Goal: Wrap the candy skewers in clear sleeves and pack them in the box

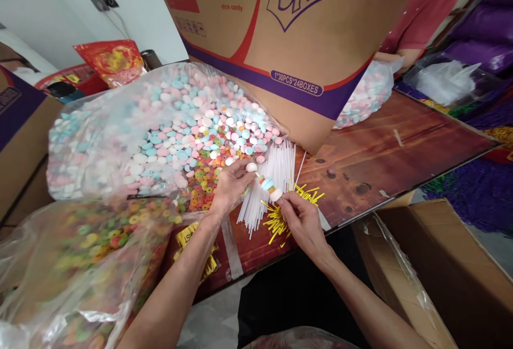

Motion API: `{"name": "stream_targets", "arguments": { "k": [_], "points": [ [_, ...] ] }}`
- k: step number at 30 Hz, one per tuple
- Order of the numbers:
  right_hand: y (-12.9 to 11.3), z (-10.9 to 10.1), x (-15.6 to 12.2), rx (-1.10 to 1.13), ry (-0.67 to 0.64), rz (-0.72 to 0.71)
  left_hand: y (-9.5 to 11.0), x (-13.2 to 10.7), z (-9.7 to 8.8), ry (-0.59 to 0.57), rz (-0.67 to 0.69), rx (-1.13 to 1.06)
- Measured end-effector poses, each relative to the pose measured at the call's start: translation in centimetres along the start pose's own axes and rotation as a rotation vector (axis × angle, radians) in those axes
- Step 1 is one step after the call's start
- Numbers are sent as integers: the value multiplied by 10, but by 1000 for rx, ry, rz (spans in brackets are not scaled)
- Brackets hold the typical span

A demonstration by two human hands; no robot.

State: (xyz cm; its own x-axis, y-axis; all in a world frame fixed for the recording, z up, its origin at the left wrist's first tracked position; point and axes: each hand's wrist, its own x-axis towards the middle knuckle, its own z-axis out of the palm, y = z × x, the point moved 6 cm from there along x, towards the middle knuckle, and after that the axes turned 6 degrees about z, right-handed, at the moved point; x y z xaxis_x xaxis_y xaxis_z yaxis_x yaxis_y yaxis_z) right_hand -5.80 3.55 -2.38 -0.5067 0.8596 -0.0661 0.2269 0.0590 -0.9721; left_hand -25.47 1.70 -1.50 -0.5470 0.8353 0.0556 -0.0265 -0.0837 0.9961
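My right hand [302, 220] pinches the lower end of a candy skewer [267, 186], a stick threaded with white, blue and coloured ring candies. At its upper end my left hand [233, 184] has its fingers closed at a white round candy [251, 167]. Below and behind the hands lies a fan of white sticks [276, 170]. Gold twist ties [277, 223] are scattered by my right hand. Just beyond my left hand, fruit-coloured ring candies [204, 180] spill beside a large clear bag of pastel button-shaped candies [160, 119].
A big cardboard box [256, 55] stands on the wood-patterned table [372, 151]. A bag of ring candies [88, 263] sits at left, near packaged gold ties [208, 263]. An open carton [441, 263] is below right. A person in a red sleeve [428, 12] is behind the box.
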Motion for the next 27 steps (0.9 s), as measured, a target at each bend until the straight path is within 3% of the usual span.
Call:
{"name": "stream_targets", "arguments": {
  "k": [12,19,27],
  "points": [
    [-7,2,2,-116,-6,-23,6,-12,-1,51,91,135],
    [-2,4,3,-107,16,9,4,-18,-6,31,187,336],
    [-4,7,1,-134,19,4,5,-25,-2,1,186,308]
  ]
}}
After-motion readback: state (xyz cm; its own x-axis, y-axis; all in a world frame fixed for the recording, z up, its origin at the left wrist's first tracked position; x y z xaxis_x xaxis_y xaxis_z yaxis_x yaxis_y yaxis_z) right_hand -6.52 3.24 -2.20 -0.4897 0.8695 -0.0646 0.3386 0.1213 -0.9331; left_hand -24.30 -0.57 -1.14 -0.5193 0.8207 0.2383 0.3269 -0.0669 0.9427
